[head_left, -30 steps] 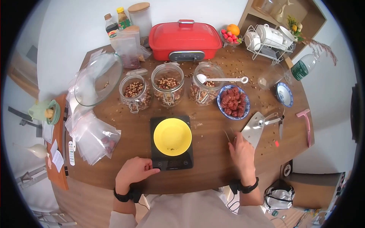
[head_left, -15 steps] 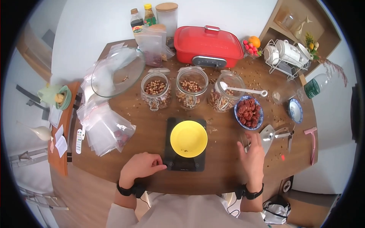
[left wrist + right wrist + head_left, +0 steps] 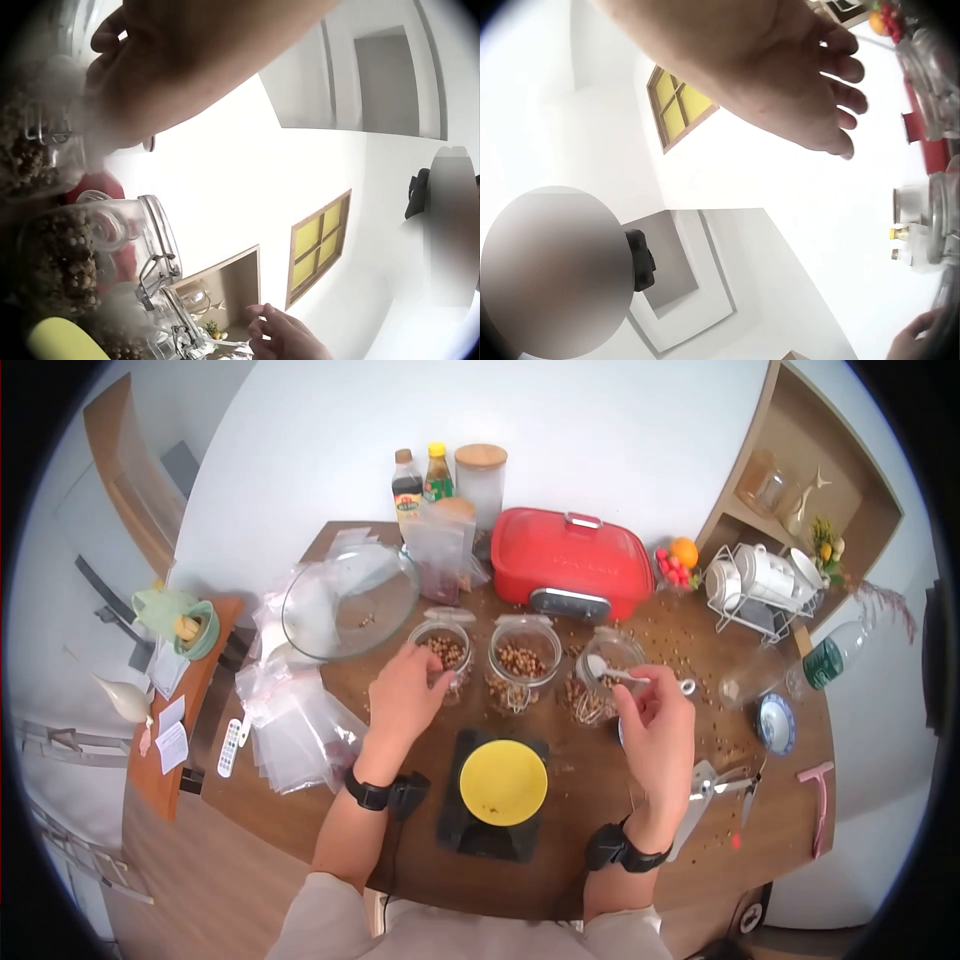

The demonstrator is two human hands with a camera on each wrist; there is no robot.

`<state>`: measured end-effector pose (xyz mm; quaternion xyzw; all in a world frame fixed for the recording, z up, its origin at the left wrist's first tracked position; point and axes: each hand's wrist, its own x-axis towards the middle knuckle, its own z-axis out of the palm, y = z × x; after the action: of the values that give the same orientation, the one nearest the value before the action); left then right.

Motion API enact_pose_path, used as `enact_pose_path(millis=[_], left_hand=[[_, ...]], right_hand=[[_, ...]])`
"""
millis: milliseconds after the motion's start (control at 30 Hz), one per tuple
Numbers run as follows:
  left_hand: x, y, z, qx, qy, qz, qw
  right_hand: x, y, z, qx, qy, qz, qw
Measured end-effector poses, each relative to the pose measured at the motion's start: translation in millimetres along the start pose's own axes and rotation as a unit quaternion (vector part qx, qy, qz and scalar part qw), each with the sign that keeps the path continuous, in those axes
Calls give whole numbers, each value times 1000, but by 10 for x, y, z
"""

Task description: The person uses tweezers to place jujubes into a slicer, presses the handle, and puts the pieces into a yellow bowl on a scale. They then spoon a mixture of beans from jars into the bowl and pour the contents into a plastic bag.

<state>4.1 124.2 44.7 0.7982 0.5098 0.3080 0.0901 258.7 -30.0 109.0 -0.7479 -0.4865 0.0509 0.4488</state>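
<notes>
At the left jar (image 3: 452, 635), my left hand (image 3: 405, 698) has its thumb and fingers spread beside and over the rim; contact is unclear. My right hand (image 3: 660, 735) hovers by the right jar (image 3: 608, 652), fingers loosely bent near the white spoon (image 3: 622, 675) lying across that jar's mouth; no grip on it is visible. The middle jar (image 3: 522, 662) stands between, holding mixed beans or nuts. A yellow bowl (image 3: 503, 784) sits on a black scale (image 3: 485, 842) nearer the body. The right hand mostly covers the blue-rimmed bowl of red pieces.
Behind the jars are a red cooker (image 3: 570, 560), bottles and a canister. Plastic bags (image 3: 300, 730) and a glass lid (image 3: 350, 600) lie left. At right are a cleaver (image 3: 697, 800), scissors, a small bowl (image 3: 775, 724), a pink peeler (image 3: 817, 810) and a cup rack.
Both hands have moved forward from the table's near side, the left to the left jar, the right toward the spoon and right jar. The head view has shifted, with objects lower and further right.
</notes>
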Motion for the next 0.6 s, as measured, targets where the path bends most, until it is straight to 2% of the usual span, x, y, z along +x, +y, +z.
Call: enact_pose_path(millis=[33,133,267,300,367,433,467,500,533,600], left_hand=[[8,-10,36,3,-11,-16,1000],[26,38,71,-2,-24,-44,999],[31,75,85,19,-43,-49,998],[33,88,98,25,-44,-49,997],[44,116,92,31,-58,-51,997],[41,175,63,21,-32,-29,999],[43,186,71,16,-20,-18,1000],[55,166,87,-14,6,22,1000],[79,233,77,-42,-4,38,998],[102,420,-43,-97,-23,66,993]], right_hand=[[11,-20,-16,40,18,31,999],[90,7,-62,75,186,22,980],[225,269,-123,12,322,-33,946],[247,389,-128,-46,311,-40,948],[253,466,-176,-36,209,37,977],[265,441,-228,7,81,124,989],[284,404,-263,89,10,134,987],[288,448,-207,140,-9,93,986],[294,491,-144,191,-28,50,980],[319,438,-139,248,-87,76,962]])
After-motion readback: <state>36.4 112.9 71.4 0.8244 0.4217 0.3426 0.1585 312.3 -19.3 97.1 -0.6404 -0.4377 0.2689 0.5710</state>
